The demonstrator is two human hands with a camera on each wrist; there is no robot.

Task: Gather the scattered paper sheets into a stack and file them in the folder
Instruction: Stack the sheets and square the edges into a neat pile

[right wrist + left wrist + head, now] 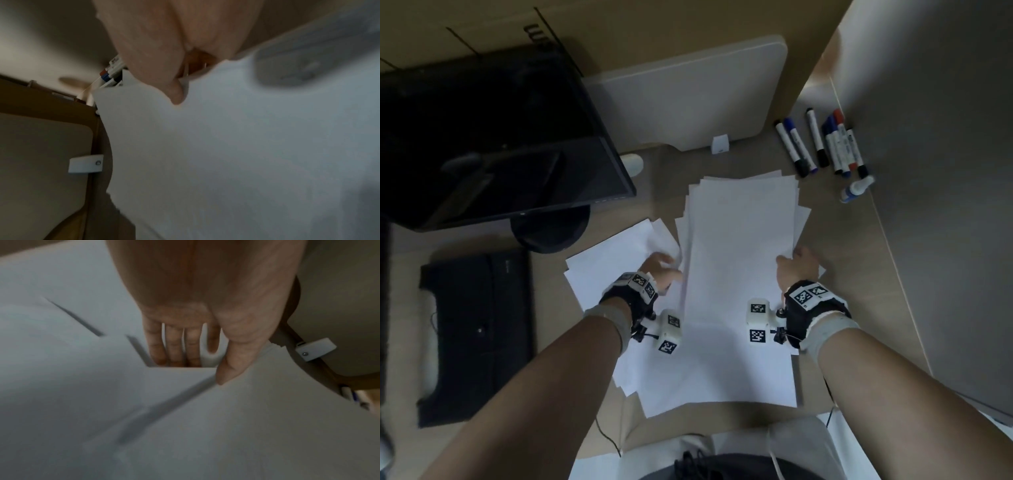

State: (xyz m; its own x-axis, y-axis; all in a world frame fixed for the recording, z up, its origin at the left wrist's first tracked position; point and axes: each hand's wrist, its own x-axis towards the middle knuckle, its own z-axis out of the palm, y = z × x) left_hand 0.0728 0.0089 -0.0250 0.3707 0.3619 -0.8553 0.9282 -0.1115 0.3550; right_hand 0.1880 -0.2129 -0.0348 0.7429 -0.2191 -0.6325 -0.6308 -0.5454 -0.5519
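Note:
A rough stack of white paper sheets (739, 274) lies in the middle of the wooden desk, its edges uneven. My left hand (662, 269) holds the stack's left edge, thumb on top (224, 376) and fingers (174, 350) tucked under sheets. My right hand (799, 265) pinches the right edge, thumb on the top sheet (176, 95) and fingers curled beneath. More loose sheets (613, 260) fan out to the left under my left wrist. The white folder (688, 92) lies closed behind the stack, its clasp tab (720, 144) facing the paper.
Several whiteboard markers (825, 144) and a small bottle (858, 188) lie at the back right by a grey partition (945, 171). A dark monitor (493, 144) on its round stand and a black case (479, 335) fill the left side.

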